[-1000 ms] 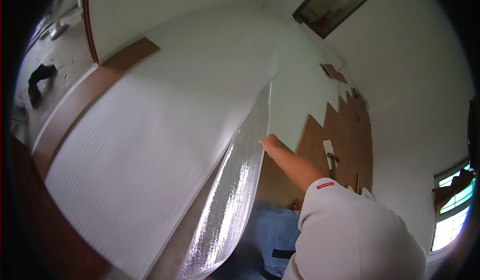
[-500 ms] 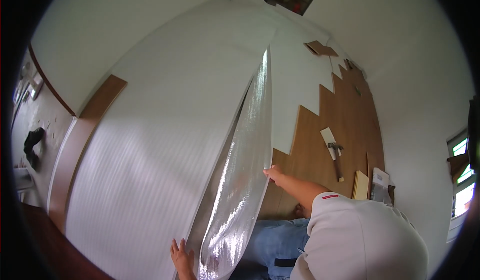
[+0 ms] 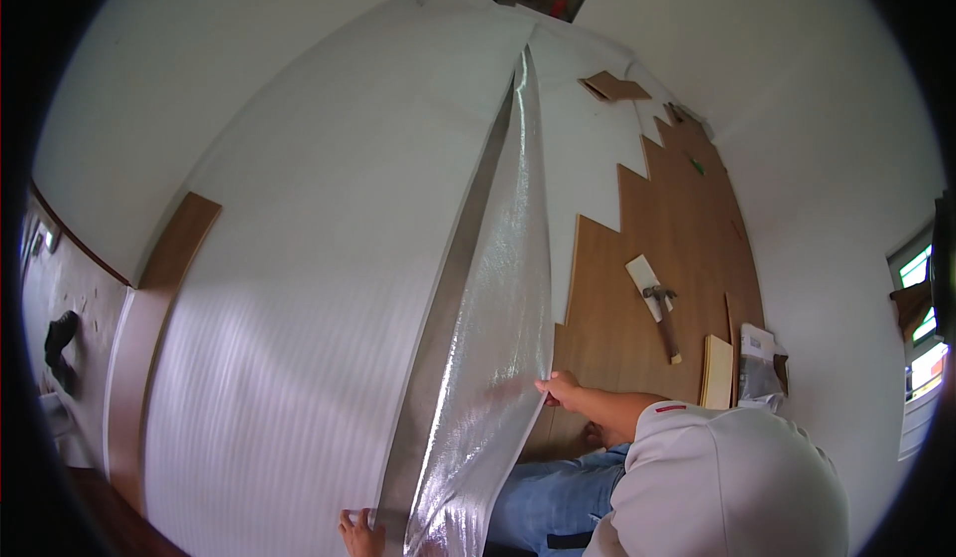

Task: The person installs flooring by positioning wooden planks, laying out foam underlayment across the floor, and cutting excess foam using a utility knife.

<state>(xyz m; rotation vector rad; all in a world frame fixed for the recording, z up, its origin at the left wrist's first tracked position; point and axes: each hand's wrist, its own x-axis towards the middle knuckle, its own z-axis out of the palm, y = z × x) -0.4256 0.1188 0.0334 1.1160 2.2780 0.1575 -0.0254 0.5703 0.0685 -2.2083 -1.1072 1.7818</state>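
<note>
Light in the room is soft and muted, dimming toward the rim. The window at far right glows with daylight, its panes partly burnt out to white, tinged green and violet. The foil throws back hard white glare in a broken streak, strongest low down. A pale sheen lies over the white sheet, with faint, soft-edged shading. Fisheye distortion bows the left-hand plank, and black fills the corners. The hammer looks fairly crisp; detail softens toward the far end and outer edges.
</note>
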